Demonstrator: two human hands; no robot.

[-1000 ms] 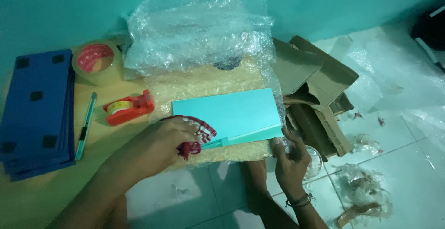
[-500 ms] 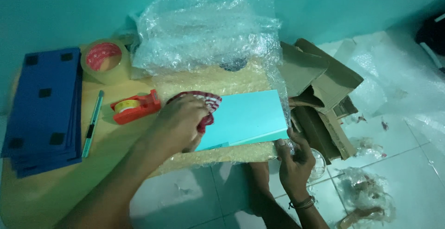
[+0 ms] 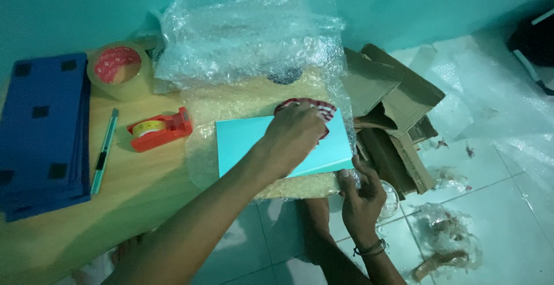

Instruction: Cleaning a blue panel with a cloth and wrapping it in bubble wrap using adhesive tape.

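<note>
1. The right hand [image 3: 359, 195] pinches the bubble wrap [image 3: 248, 97] at the table's near edge; a slack grip could let the sheet slide
2. The left hand [image 3: 295, 136], closed on a red-and-white tape dispenser [image 3: 309, 107], presses it against the teal box [image 3: 283, 145] lying on the wrap; the box may shift

Bare forearms, dark bracelet on right hand [image 3: 359, 195] wrist
</note>
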